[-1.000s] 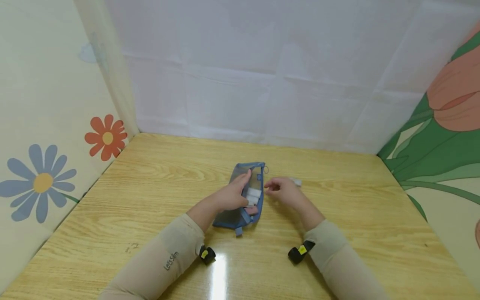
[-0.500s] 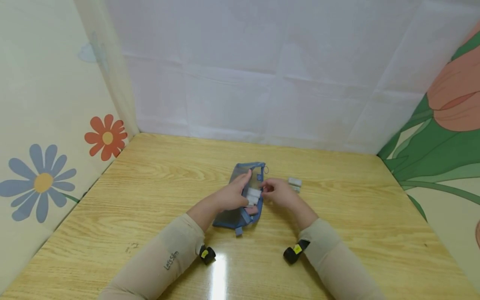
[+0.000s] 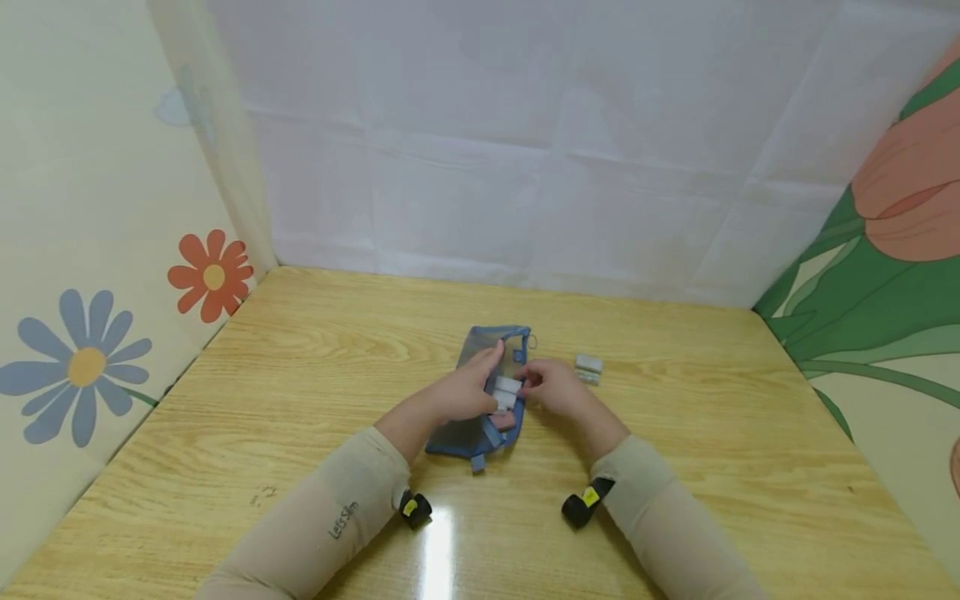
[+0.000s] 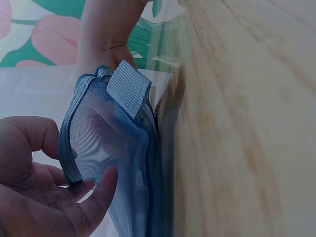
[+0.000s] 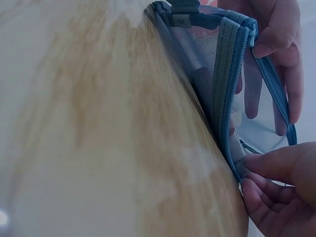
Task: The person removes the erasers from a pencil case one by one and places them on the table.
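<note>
A blue mesh zipper pouch [image 3: 457, 437] lies on the table with its mouth open toward the right. Inside it show white blocks [image 3: 507, 386] and a pink block [image 3: 503, 420], perhaps erasers. My left hand [image 3: 467, 388] holds the pouch's upper edge, fingers reaching inside the mouth, as the right wrist view shows. At the lower edge of the mouth, my right hand [image 3: 558, 388] pinches the zipper rim [image 5: 232, 148] between thumb and fingers, close to the white blocks. Whether its thumb also touches a block cannot be told.
Two small pale blocks [image 3: 588, 363] lie on the wooden table [image 3: 712, 400] just beyond my right hand. A white cloth [image 3: 525, 167] hangs along the back. Flower-patterned walls [image 3: 82, 250] flank the table on both sides.
My right hand has moved left, away from the pale blocks to the pouch's mouth, uncovering them. My left hand and the pouch have stayed in place.
</note>
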`<state>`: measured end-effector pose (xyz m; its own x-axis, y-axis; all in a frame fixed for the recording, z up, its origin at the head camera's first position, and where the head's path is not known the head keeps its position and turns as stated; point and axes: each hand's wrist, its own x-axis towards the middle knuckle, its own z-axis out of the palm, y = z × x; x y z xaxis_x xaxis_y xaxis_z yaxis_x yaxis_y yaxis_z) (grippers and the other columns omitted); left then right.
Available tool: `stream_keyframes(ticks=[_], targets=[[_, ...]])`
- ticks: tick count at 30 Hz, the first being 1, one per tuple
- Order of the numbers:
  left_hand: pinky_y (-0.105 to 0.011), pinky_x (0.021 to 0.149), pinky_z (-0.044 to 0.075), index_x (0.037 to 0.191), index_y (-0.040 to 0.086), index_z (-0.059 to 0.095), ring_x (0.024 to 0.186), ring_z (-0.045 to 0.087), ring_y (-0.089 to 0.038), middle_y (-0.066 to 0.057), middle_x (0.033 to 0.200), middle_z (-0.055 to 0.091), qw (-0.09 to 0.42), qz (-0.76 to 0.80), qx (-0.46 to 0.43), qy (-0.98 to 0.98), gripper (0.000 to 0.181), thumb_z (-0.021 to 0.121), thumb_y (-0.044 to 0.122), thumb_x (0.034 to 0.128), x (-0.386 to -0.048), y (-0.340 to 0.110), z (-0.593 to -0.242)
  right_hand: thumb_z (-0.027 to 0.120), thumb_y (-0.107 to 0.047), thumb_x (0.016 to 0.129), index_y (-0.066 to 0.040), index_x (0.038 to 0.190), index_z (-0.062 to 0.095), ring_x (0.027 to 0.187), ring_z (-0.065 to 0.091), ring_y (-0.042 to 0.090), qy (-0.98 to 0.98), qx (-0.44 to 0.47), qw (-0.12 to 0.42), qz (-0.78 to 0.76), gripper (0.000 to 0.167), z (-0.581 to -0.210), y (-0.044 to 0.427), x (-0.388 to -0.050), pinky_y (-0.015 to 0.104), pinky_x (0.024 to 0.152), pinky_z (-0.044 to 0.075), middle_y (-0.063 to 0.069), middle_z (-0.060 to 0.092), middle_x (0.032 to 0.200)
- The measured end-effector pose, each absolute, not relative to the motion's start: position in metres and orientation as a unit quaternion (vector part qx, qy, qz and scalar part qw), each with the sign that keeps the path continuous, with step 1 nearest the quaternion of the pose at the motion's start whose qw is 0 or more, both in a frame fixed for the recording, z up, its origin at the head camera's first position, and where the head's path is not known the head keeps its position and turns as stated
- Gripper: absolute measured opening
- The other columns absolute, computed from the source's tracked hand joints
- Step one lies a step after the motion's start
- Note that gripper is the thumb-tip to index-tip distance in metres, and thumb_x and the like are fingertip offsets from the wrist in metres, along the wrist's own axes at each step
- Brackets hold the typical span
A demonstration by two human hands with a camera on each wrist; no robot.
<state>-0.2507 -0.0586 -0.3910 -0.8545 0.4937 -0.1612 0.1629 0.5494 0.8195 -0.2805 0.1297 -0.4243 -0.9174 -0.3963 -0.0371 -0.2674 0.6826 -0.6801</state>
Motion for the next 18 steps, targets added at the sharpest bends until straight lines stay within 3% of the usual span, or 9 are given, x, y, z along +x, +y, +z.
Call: stream_keyframes(ticks=[18], targets=[[-0.038,0.100,0.028,0.147,0.016,0.000,0.137,0.008,-0.022,-0.008,0.153,-0.001,0.193,0.436,0.191,0.858,0.093,0.057,-0.003,0.0762,-0.2471,-0.0585,-0.3883,0.067,-0.006,0.078,-0.004,0.095,0.067,0.069,0.052,0.012,0.924,-0.185,0.069,-0.327,0.018,-0.4222,0.1256,-0.2801,0.025,0.063,0.045,0.000,0.059,0.074]])
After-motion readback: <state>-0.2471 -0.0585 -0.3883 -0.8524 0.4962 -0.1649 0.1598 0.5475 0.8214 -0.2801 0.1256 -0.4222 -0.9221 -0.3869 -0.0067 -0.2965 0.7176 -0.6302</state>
